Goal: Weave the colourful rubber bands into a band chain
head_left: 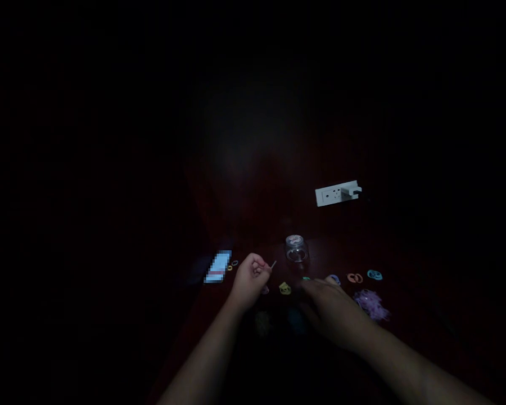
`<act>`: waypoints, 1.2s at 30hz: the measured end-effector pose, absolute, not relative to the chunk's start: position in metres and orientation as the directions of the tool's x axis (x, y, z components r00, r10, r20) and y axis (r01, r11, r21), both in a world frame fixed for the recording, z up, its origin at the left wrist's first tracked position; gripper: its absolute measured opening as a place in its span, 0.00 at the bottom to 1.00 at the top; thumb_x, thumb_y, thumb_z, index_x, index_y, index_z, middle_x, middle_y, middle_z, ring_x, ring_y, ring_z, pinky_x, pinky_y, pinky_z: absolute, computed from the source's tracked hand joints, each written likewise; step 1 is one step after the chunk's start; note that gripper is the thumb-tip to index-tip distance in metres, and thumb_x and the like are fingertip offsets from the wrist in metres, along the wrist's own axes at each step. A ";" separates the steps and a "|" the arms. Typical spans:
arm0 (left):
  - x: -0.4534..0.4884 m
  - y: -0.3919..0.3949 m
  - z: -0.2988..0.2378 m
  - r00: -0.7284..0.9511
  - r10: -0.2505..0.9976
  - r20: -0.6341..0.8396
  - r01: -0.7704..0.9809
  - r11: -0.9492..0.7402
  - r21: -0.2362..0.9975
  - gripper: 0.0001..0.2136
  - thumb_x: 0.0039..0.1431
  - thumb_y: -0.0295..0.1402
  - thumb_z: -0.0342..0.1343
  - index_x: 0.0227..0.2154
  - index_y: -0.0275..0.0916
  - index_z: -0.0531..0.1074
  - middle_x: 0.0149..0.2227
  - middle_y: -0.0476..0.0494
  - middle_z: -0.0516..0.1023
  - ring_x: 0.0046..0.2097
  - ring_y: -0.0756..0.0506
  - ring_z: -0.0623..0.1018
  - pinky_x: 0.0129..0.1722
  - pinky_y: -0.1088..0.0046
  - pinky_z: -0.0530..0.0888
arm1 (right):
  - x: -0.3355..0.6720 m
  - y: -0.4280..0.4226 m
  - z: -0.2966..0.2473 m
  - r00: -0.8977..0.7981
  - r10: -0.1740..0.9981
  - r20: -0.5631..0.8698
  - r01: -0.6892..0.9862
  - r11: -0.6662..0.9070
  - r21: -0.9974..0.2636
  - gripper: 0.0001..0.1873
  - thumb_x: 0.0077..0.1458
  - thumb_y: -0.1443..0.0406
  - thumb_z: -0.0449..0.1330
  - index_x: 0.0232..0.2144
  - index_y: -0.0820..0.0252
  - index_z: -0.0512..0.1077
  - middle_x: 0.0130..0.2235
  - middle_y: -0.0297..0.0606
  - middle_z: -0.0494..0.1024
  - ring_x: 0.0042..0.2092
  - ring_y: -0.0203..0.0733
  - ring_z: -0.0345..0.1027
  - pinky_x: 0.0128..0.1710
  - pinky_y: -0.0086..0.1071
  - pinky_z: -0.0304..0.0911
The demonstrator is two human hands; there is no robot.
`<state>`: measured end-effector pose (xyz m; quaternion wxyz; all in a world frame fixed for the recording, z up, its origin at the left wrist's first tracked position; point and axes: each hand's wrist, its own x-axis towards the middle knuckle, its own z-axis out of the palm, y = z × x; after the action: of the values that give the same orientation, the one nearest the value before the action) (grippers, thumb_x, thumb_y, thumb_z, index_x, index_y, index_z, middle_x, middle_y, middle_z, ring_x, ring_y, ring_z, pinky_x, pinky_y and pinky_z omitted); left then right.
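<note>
My left hand (251, 281) is closed in a pinch, and a thin pale strip (274, 264) sticks out past its fingertips. I cannot make out whether it is a band or a stick. My right hand (335, 312) is low over the dark red table, palm down, its thumb and forefinger apart; the fingertips are dim and blurred. Between the hands lies a small bunch of yellow bands (285, 288). A green piece (306, 278) shows at the right fingertips, and a blue band (335, 279) is partly hidden behind that hand.
A clear lidded jar (297, 253) stands beyond the hands. Orange bands (355, 278), turquoise bands (375, 274) and a purple pile (371, 304) lie to the right. On the left is a lit, blurred-out screen (218, 266). A socket panel (337, 194) holds a plug. Surroundings are dark.
</note>
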<state>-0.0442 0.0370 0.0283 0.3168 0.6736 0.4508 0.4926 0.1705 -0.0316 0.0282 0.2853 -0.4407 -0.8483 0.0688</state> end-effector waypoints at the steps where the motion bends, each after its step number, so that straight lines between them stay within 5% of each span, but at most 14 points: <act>1: -0.036 0.024 0.027 0.126 0.920 0.370 0.218 -0.390 0.895 0.09 0.56 0.32 0.54 0.31 0.42 0.57 0.28 0.53 0.72 0.23 0.54 0.69 0.24 0.78 0.69 | 0.171 -0.032 0.028 -0.439 0.783 0.440 0.696 0.606 -0.384 0.15 0.58 0.68 0.55 0.48 0.57 0.69 0.45 0.42 0.79 0.46 0.47 0.71 0.47 0.41 0.59; 5: -0.016 -0.013 0.025 0.277 0.858 0.432 0.179 -0.488 0.854 0.12 0.54 0.28 0.56 0.29 0.42 0.55 0.29 0.51 0.74 0.25 0.53 0.70 0.24 0.78 0.66 | 0.172 -0.031 0.029 -0.430 0.752 0.499 0.631 0.646 -0.430 0.17 0.60 0.66 0.55 0.52 0.57 0.66 0.41 0.40 0.78 0.42 0.44 0.71 0.44 0.39 0.60; 10: -0.016 -0.027 0.024 0.365 0.748 0.554 0.322 -0.660 0.679 0.13 0.53 0.28 0.57 0.27 0.42 0.55 0.29 0.50 0.74 0.30 0.51 0.73 0.30 0.74 0.69 | 0.173 -0.029 0.030 -0.506 0.646 0.571 0.549 0.752 -0.364 0.09 0.63 0.68 0.51 0.38 0.58 0.72 0.37 0.38 0.78 0.38 0.41 0.70 0.41 0.37 0.58; 23: -0.027 -0.017 0.018 0.385 0.692 0.610 0.435 -0.720 0.541 0.08 0.53 0.27 0.56 0.27 0.41 0.60 0.29 0.51 0.73 0.31 0.50 0.72 0.33 0.74 0.68 | 0.175 -0.029 0.030 -0.524 0.621 0.583 0.537 0.772 -0.341 0.05 0.61 0.67 0.54 0.33 0.58 0.69 0.31 0.35 0.73 0.33 0.39 0.65 0.38 0.35 0.55; 31: -0.029 -0.020 0.020 0.450 0.650 0.613 0.464 -0.756 0.462 0.08 0.54 0.34 0.60 0.37 0.40 0.71 0.34 0.47 0.76 0.37 0.47 0.75 0.39 0.70 0.70 | 0.174 -0.028 0.029 -0.516 0.620 0.592 0.549 0.769 -0.326 0.05 0.61 0.67 0.54 0.32 0.58 0.69 0.31 0.35 0.73 0.33 0.39 0.65 0.37 0.34 0.55; 36: -0.028 -0.018 0.019 0.445 0.635 0.631 0.498 -0.761 0.415 0.02 0.57 0.31 0.57 0.32 0.40 0.72 0.30 0.49 0.77 0.34 0.49 0.74 0.37 0.70 0.70 | 0.175 -0.027 0.027 -0.518 0.611 0.599 0.539 0.777 -0.326 0.06 0.61 0.67 0.53 0.32 0.58 0.69 0.30 0.35 0.73 0.33 0.39 0.65 0.37 0.35 0.55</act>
<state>-0.0282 -0.0178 0.0190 0.0843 0.8458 0.3351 0.4065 0.1747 -0.0270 0.0270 0.3629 -0.3306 -0.8698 0.0494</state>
